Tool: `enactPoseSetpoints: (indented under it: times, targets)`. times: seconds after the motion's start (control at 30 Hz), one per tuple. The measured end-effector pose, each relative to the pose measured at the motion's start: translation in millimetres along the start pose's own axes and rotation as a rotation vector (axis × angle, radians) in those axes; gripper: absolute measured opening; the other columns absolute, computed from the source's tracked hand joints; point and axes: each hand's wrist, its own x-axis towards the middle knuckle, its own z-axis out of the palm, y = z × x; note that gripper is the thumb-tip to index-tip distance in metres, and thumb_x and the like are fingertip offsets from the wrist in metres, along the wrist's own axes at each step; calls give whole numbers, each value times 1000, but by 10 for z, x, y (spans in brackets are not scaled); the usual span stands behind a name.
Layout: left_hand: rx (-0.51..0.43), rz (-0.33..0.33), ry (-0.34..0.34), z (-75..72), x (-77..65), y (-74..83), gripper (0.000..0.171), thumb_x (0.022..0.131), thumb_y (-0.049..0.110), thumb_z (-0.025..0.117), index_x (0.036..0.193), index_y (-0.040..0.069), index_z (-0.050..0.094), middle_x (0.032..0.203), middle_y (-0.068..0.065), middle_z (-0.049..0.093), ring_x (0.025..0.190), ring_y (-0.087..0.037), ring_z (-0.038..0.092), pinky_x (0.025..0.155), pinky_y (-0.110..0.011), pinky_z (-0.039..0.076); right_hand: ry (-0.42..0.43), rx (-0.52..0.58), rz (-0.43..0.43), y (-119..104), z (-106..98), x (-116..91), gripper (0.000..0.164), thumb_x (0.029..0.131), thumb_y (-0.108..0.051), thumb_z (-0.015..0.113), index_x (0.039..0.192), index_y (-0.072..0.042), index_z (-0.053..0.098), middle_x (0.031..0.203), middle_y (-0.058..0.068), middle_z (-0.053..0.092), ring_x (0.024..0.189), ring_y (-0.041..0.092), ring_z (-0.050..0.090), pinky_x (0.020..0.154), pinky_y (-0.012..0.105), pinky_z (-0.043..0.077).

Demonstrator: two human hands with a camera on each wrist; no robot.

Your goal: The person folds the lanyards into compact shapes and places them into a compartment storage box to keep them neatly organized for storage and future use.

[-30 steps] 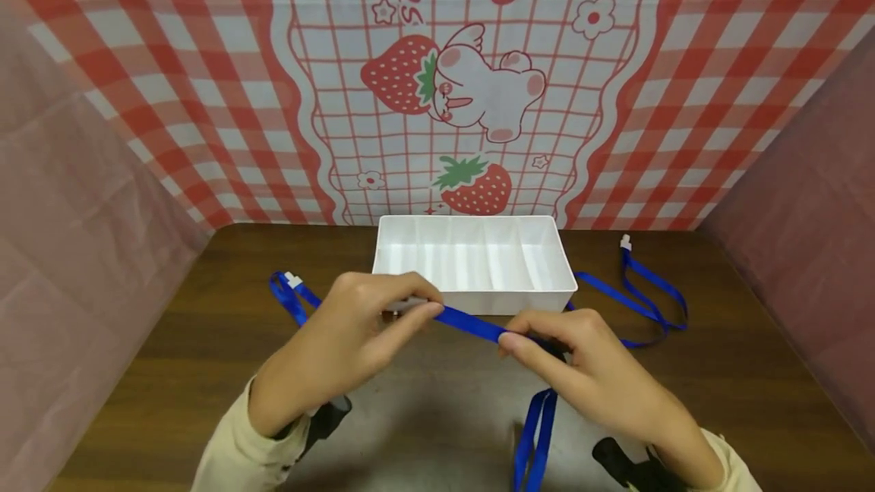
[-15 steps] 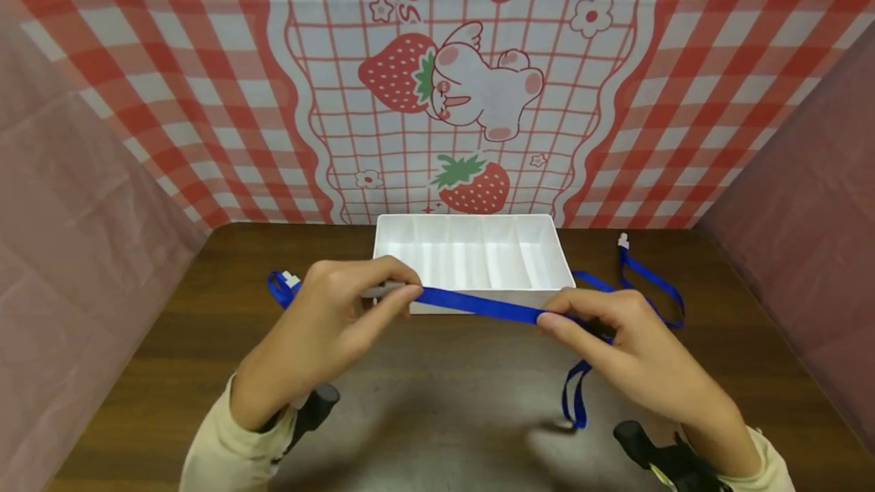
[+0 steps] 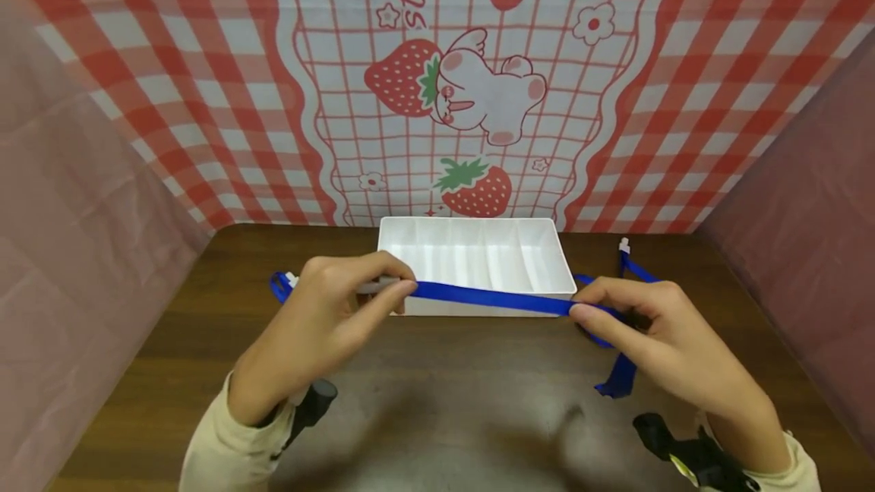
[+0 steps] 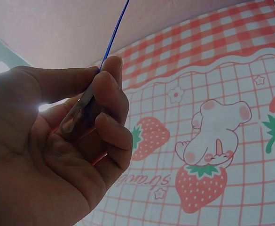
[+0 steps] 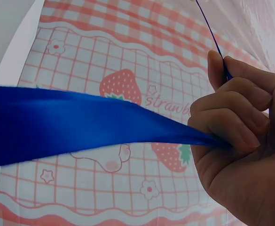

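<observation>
Farther right than a second ago, the right hand (image 3: pixel 673 351) has drawn away from the left hand (image 3: pixel 321 325); a longer span of blue strap (image 3: pixel 492 299) stretches between their pinching fingertips, before one five-compartment white box (image 3: pixel 472 219). That stands near the far edge of the surface (image 3: pixel 424 355), with room in front. Two more straps lie either side: a left loop (image 3: pixel 276 285) and a right loop (image 3: pixel 640 270). Only the left wrist view clearly shows the grey clip (image 4: pixel 86 97) inside that palm.
</observation>
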Motion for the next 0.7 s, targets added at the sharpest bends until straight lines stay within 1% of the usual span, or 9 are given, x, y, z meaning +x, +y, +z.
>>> enactPoseSetpoints:
  times: [0.1, 0.2, 0.3, 0.43, 0.53, 0.6, 0.7]
  targets:
    - [-2, -14, -5, -39, -16, -10, 8, 96, 8, 66, 92, 11, 71, 74, 7, 64, 55, 1, 51, 47, -19, 43, -12, 3, 11, 1, -8, 7, 26, 92, 4, 67, 91, -22, 68, 71, -9, 52, 57, 8, 50, 47, 25, 41]
    - [-2, -29, -10, -78, -22, -15, 7, 97, 9, 66, 93, 12, 71, 74, 7, 63, 53, 0, 49, 47, -20, 44, -18, 4, 20, -5, -33, 20, 24, 92, 3, 66, 93, -21, 70, 68, -7, 53, 52, 9, 48, 43, 24, 41]
    - [-5, -38, -14, -85, -8, -24, 7, 97, 9, 66, 92, 11, 71, 74, 7, 64, 56, -1, 53, 49, -21, 46, -14, -5, 19, 24, -75, 2, 25, 92, 4, 67, 94, -21, 70, 66, -7, 53, 49, 8, 46, 41, 24, 39]
    - [-19, -54, -20, -106, -15, -34, 8, 96, 8, 66, 92, 12, 71, 75, 7, 65, 57, -1, 55, 50, -22, 48, -18, -18, -7, 95, -132, -9, 27, 90, 7, 67, 94, -19, 70, 64, -6, 49, 50, 9, 42, 42, 24, 35]
    - [-21, -63, -26, -124, -19, -52, 9, 97, 9, 65, 91, 13, 71, 74, 7, 65, 53, 0, 52, 48, -21, 46, -6, -28, -1, 146, -181, -21, 27, 89, 8, 68, 94, -18, 71, 65, -5, 49, 52, 10, 41, 43, 25, 34]
    - [-9, -74, -22, -142, -23, -73, 9, 97, 10, 65, 91, 14, 71, 73, 9, 64, 49, 1, 49, 45, -19, 43, 5, -39, 18, 177, -213, -26, 27, 89, 7, 68, 94, -19, 71, 65, -5, 48, 52, 10, 40, 44, 26, 34]
    - [5, -93, -18, -170, -25, -117, 8, 97, 11, 66, 91, 13, 71, 71, 10, 64, 50, 2, 50, 44, -19, 43, 16, -56, 42, 222, -255, -27, 26, 90, 6, 69, 94, -19, 72, 65, -4, 47, 52, 11, 39, 44, 26, 33]
